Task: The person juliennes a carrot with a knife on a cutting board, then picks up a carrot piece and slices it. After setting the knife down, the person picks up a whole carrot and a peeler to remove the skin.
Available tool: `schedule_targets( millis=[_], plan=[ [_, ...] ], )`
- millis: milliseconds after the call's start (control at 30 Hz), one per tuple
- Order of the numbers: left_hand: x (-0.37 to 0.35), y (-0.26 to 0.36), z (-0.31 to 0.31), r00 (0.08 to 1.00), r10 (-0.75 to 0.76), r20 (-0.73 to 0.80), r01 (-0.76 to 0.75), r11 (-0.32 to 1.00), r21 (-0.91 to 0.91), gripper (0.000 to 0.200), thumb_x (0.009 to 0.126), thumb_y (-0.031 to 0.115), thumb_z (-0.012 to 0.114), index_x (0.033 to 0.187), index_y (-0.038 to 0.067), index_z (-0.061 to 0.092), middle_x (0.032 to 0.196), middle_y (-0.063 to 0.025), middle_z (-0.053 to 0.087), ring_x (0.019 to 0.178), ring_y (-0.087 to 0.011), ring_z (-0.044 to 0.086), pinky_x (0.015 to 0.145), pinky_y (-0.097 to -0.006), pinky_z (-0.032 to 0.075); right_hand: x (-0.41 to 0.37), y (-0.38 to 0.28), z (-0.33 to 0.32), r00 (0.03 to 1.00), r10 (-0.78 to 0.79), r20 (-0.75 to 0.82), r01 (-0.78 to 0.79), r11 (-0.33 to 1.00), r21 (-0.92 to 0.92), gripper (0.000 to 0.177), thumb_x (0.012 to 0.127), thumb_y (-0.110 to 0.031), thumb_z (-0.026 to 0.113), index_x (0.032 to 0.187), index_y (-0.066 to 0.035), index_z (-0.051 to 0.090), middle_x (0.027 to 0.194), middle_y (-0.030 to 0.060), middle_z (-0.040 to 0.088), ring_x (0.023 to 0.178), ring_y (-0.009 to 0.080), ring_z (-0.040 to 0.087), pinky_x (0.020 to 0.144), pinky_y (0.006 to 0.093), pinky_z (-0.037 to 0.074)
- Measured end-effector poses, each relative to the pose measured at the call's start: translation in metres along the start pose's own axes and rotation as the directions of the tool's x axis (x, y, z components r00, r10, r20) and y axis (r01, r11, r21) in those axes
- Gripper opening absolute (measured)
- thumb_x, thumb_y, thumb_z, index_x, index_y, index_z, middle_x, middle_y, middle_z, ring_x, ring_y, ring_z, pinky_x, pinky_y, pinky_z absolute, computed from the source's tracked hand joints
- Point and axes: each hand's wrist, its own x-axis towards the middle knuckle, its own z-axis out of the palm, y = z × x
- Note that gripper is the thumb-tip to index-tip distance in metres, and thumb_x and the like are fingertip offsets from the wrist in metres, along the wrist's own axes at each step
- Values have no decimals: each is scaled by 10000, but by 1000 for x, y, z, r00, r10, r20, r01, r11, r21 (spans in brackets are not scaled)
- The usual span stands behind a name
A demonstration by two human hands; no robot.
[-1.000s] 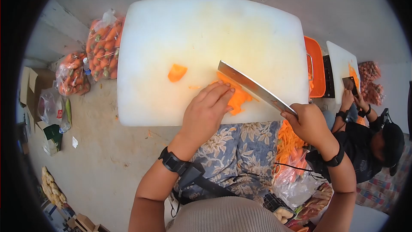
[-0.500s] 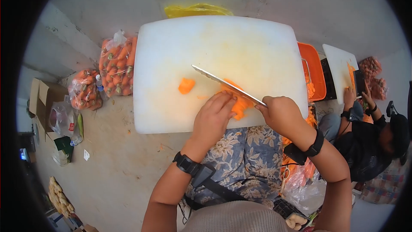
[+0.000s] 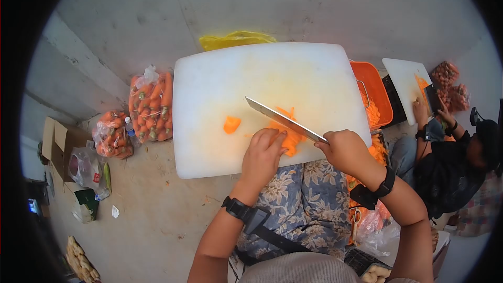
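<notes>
My right hand grips the handle of a kitchen knife, whose long blade points up and to the left over the board. Beside the blade, my left hand has its fingers bent down on the carrot; the fingertips partly hide what they press. Orange carrot slices lie under and around the knife, close to those fingers. Left of them sits a separate carrot chunk. All this rests on a large white cutting board.
Bags of whole carrots stand left of the board. On its right is an orange bin with cut carrot inside. A co-worker works at another white board farther right. A yellow bag lies behind.
The view has shifted, so the board sits lower in it. Both hands keep nearly the same place on the board, with the knife still beside the left fingers.
</notes>
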Motion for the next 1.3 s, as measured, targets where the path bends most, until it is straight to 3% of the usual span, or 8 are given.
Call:
schedule_targets(
  millis=[167,233,433,567,767,967,1200,1300],
  plan=[
    [0,0,0,1000,20,-1,-20,1000,13,370,771,118,714,1133,58,667,1106,-120,597,1068,-319,554,908,-408,475,-2,-11,0,998,57,-40,-55,997,55,288,882,-260,636,756,-1,656,611,203,602,605,387,617,592,465,489],
    [0,-1,1,1000,19,0,-19,999,41,366,786,141,706,1138,58,650,1123,-111,598,1098,-306,549,912,-394,478,-3,-4,18,999,33,18,-32,999,-11,286,896,-258,613,762,-7,650,637,187,624,632,372,633,620,464,505],
    [0,-2,2,1000,28,-4,-28,999,25,344,796,140,700,1126,55,654,1109,-117,605,1084,-312,558,904,-398,481,-3,-16,-16,997,71,32,-71,997,7,277,896,-263,610,785,-14,660,687,190,639,674,371,642,642,464,508],
    [0,3,0,999,38,-20,-38,999,34,333,796,130,699,1117,51,657,1108,-121,604,1077,-315,560,905,-399,479,-7,-12,7,995,98,9,-98,993,58,279,896,-263,609,773,-18,663,721,197,647,696,368,646,651,461,509],
    [-1,-2,1,999,41,-9,-41,999,10,337,790,118,700,1116,45,655,1105,-126,605,1070,-319,560,904,-401,478,-4,-16,-8,996,78,36,-79,997,26,267,895,-254,606,801,-11,665,734,196,654,712,370,648,679,465,509],
    [4,1,0,999,36,-18,-35,999,25,323,792,122,697,1101,38,657,1096,-128,608,1072,-319,560,906,-399,478,-7,-9,20,994,87,60,-90,995,37,272,893,-259,609,794,-10,661,718,201,645,700,376,641,665,468,506],
    [-1,0,1,999,31,-23,-31,999,34,312,804,139,691,1095,34,653,1096,-128,610,1073,-320,564,907,-402,477,-8,-24,-13,993,118,16,-118,991,62,277,892,-256,607,780,-8,660,713,193,649,689,373,643,665,464,512],
    [-2,1,1,1000,18,-17,-17,1000,20,312,799,137,694,1087,24,650,1097,-129,612,1067,-323,569,907,-401,478,-8,-12,20,999,45,17,-45,999,20,287,894,-260,606,768,-7,658,698,196,642,680,374,639,659,468,510]
  ],
)
